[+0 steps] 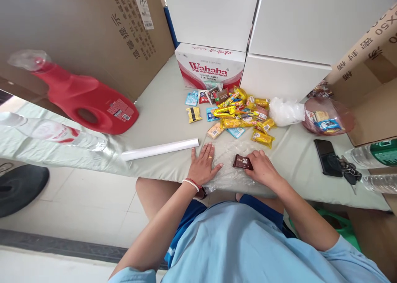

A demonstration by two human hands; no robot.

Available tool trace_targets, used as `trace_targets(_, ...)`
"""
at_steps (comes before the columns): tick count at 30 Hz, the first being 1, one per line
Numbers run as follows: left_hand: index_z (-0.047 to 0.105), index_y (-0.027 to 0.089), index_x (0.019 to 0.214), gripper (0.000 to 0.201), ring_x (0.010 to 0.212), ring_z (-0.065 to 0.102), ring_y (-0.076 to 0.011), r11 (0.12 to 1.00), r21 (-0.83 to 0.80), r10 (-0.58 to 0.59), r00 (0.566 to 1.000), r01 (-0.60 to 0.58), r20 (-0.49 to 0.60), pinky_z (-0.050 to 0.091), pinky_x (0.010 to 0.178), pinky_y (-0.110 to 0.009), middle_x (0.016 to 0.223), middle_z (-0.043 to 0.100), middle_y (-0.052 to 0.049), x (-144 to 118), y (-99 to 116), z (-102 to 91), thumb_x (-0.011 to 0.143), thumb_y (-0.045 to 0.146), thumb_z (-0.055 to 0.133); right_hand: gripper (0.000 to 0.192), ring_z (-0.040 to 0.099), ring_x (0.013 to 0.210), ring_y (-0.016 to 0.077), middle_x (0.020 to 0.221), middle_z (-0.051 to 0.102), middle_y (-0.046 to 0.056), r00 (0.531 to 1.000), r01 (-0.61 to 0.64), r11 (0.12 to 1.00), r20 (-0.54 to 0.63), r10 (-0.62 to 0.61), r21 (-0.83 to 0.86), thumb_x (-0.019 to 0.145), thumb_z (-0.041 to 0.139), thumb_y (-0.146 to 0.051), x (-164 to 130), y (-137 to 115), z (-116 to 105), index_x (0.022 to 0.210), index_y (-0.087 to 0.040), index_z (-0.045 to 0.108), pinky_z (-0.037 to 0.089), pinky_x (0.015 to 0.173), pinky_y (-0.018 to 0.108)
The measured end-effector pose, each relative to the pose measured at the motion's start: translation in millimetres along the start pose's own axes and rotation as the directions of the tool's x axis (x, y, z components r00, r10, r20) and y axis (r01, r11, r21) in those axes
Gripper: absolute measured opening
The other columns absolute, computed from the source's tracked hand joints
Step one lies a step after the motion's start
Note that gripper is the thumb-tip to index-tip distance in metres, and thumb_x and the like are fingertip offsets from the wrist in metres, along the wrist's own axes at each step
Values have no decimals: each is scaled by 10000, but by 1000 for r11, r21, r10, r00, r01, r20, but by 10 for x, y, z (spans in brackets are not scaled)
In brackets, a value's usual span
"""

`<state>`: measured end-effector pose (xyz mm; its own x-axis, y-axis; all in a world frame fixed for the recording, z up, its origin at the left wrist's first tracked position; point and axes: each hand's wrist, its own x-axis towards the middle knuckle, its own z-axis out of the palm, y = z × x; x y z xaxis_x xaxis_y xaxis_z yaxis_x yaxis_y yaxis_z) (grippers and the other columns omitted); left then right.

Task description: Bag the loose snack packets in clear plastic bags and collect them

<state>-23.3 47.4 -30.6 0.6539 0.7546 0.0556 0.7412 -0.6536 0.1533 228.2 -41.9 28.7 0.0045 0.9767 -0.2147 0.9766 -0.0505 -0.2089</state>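
On the far left of the table point(161, 109) lies a big red detergent bottle point(83, 99) on its side, with a clear water bottle point(52, 133) just in front of it. Next comes a white paper roll point(159, 149). The left hand point(204, 165) lies flat with its fingers spread, pressing on a clear plastic bag point(228, 167). Just to its right, on the same bag, sits a small brown snack packet point(242, 162). The right hand point(263, 168) pinches that packet at its right end. Behind the hands is a pile of yellow snack packets point(240, 111). Farther right lie a black phone point(327, 157) and keys point(349, 172).
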Motion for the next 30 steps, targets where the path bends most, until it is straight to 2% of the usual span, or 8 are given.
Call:
trace_targets(2,324,131,1624,724,1587,267,-305,1000,3,-4,1000,4,-6,59,1272,-663,1691,290,-184,1,2,10,1054,573,276,321,520,1046,315,1090,626,131,1000,2,998,-27,0,67,852,718,-318,-20,26,-14,1131,-166,675,446,929,408)
trace_targets(5,334,132,1620,682,1594,255,-285,1000,10,-12,1000,12,-15,61,1274,-660,1694,284,-174,1,5,23,1071,523,232,358,527,1045,296,1092,634,119,998,59,990,-30,-56,126,848,740,-346,-6,-75,-28,1153,-171,668,439,940,389)
trace_targets(8,317,127,1626,672,1590,264,-291,1000,10,-20,1000,20,-11,78,1272,-664,1690,293,-177,1,13,22,1074,502,236,319,530,1068,304,1126,644,132,992,122,989,34,-125,85,848,753,-313,30,-245,-21,1123,-170,676,442,921,389)
trace_targets(11,311,132,1629,669,1588,271,-289,1000,6,-26,1000,26,-2,83,1273,-659,1691,293,-170,3,22,9,1075,499,236,360,527,1110,329,1199,640,149,989,133,991,60,-135,36,868,765,-360,32,-345,10,1167,-179,675,447,925,418)
trace_targets(15,309,137,1631,678,1592,259,-291,1000,8,-29,1000,29,-6,88,1276,-655,1697,284,-160,6,29,2,1072,516,242,454,521,1139,329,1243,642,133,989,144,989,30,-145,32,896,753,-406,-17,-348,52,1286,-202,639,442,948,434)
trace_targets(24,319,136,1625,673,1592,256,-290,999,-30,-34,999,33,-8,35,1279,-654,1700,279,-159,0,17,10,1074,517,262,299,521,1100,332,1137,658,150,994,109,992,33,-107,-71,880,729,-315,-55,-388,39,1122,-154,660,412,903,422)
trace_targets(30,322,168,1627,643,1588,267,-298,994,-102,-51,998,49,-20,28,1280,-650,1699,291,-148,22,21,28,1071,491,313,333,518,1098,330,1144,656,153,990,142,988,21,-141,-58,886,715,-302,-27,-390,59,1169,-136,660,422,923,433)
